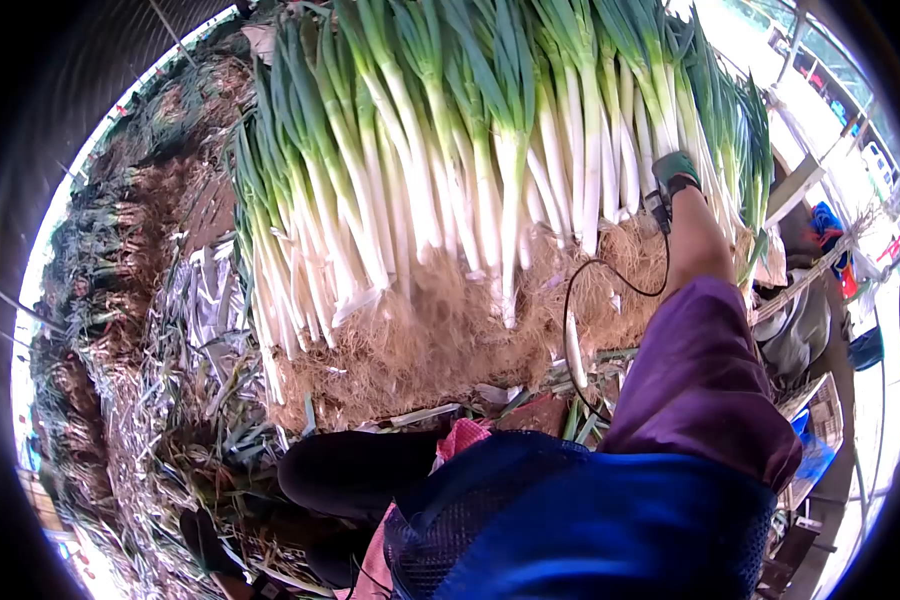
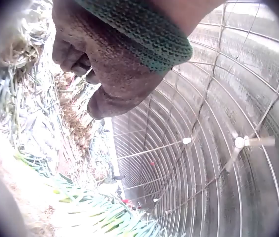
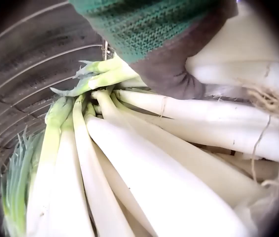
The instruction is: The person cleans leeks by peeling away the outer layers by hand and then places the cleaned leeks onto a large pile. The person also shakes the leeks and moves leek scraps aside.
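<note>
Long leeks (image 1: 450, 190) with white stalks and green tops lie in a wide row, their brown roots (image 1: 420, 330) toward the person. At the right part of the row, the gloved right hand (image 1: 676, 172) is among the stalks. The right wrist view shows this hand (image 3: 179, 64) with its fingers round a thick white stalk (image 3: 243, 47), above other leeks (image 3: 154, 168); some fingertips are hidden. Low at the left, the gloved left hand (image 1: 205, 540) is away from the row. In the left wrist view that hand (image 2: 110, 64) hangs loosely curled and holds nothing.
A loose white stalk (image 1: 574, 350) lies near the roots, beside a black cable (image 1: 570, 300). Leaf scraps (image 1: 200, 380) cover the ground at left. A woven basket (image 1: 822, 415) stands at the right. Ribbed tunnel sheeting (image 2: 228, 98) curves overhead.
</note>
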Tool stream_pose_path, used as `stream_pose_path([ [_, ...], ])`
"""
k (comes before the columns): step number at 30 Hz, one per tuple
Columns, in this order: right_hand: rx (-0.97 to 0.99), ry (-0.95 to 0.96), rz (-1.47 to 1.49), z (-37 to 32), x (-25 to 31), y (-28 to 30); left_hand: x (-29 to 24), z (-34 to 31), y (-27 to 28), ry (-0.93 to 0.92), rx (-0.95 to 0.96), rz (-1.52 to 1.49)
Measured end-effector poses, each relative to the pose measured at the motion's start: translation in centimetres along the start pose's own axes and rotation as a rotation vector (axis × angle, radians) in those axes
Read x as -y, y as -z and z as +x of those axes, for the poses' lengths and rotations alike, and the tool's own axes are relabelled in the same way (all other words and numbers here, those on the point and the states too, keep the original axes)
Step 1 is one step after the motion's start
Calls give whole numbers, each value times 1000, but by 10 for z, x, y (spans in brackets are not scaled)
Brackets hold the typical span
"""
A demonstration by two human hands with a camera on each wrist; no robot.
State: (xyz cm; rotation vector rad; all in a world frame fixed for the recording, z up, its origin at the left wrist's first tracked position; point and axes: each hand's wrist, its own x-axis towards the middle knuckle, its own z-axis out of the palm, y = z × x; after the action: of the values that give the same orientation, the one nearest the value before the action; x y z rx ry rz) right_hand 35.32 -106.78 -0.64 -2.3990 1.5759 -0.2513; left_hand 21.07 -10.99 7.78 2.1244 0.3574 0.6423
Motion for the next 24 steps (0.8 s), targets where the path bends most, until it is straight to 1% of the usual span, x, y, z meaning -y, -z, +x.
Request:
stream_pose_path([
  [1,25,60,-25,-9,5,6,6,-5,3,15,-6,-7],
  [2,39,-18,27,5,4,-3,13,-10,4,34,-10,-12],
  [3,26,31,-24,32,-5,-24,20,-16,6,54,-16,-16],
  [6,-164,120,172,-3,-4,-4,50,-42,6,148,-41,-45],
  [7,-296,116,141,1,0,-8,61,-50,5,184,-44,-57],
  [8,-289,118,144,-25,13,15,72,-60,2,224,-48,-69],
  [9,-326,22,128,-37,28,28,83,-71,1,262,-51,-84],
  [10,-364,46,163,-52,46,44,93,-82,-1,302,-48,-97],
  [11,-398,54,186,-66,52,53,104,-92,-5,337,-43,-110],
  [12,-451,202,221,-38,48,38,115,-102,-9,372,-28,-110],
  [13,-469,373,215,-28,51,30,125,-110,-14,403,-11,-115],
  [14,-474,504,159,-23,53,24,134,-119,-19,435,9,-123],
  [15,-483,663,18,-20,64,18,143,-127,-23,464,25,-132],
  [16,-447,755,-43,-27,76,13,151,-135,-26,495,37,-136],
  [17,-384,801,-44,-41,87,11,159,-142,-28,523,46,-142],
  [18,-188,617,319,-91,102,21,167,-150,-29,548,55,-147],
  [19,-85,615,207,-114,111,29,173,-157,-32,574,70,-150],
  [21,-107,563,214,-161,126,35,183,-167,-34,604,90,-155],
  [24,-128,658,220,-195,138,34,197,-187,-35,665,102,-169],
])
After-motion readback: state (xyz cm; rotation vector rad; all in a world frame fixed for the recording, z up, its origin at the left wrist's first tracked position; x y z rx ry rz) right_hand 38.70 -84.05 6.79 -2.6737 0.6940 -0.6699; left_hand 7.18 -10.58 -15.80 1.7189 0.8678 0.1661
